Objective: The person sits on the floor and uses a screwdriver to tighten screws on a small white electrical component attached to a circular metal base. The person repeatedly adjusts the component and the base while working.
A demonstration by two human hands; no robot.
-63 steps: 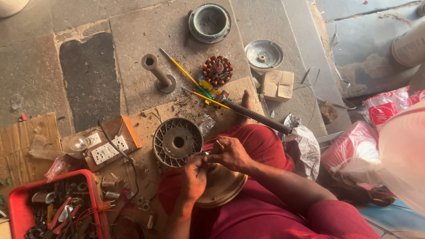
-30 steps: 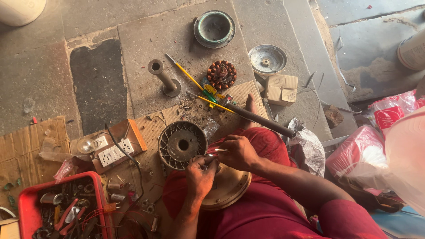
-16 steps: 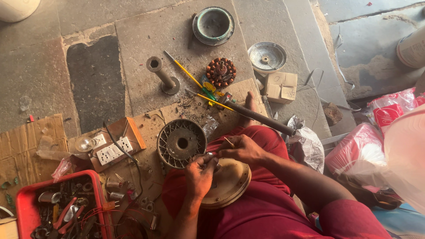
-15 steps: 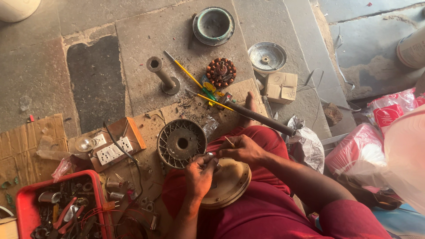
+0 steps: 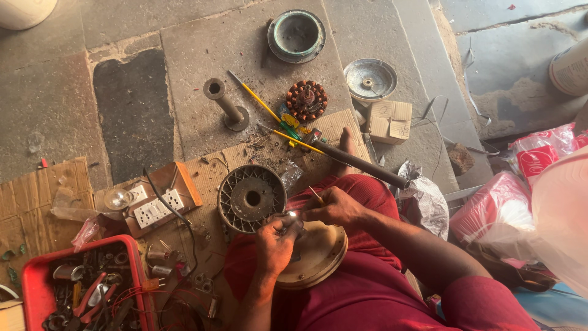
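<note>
Little has changed over the last two seconds: both hands have stayed together over the lap, and only the view has drifted slightly, so the things on the floor sit a touch lower and to the right than before. The right hand [image 5: 334, 207] had its fingers lifted a little a second ago; now they are curled down and closed toward the left.

The left hand [image 5: 274, 243] comes up from below with the wrist straight, fingers bent and closed around a small shiny part [image 5: 293, 214] at its fingertips. The right hand reaches in from the right along a bent forearm, knuckles up, pinching at the same small part; a thin stick-like tool [image 5: 315, 194] pokes up from between its fingers. What exactly the part is cannot be told, as it is small and glinting.

Just under the hands, on the red-clothed lap, lies a round cream-coloured cover plate [image 5: 318, 257]. Touching it on the left stands a ribbed round motor housing [image 5: 252, 198] on cardboard [image 5: 202, 168]. Beyond it lie a long dark shaft [image 5: 358, 162], two yellow-handled screwdrivers [image 5: 257, 101], a copper-wound stator [image 5: 306, 100], a metal pipe stand [image 5: 223, 107], a shallow metal dish [image 5: 370, 78] and a greenish round casing [image 5: 296, 35]. To the left are a socket board [image 5: 156, 205] and a red tray [image 5: 37, 282] of tools.
</note>
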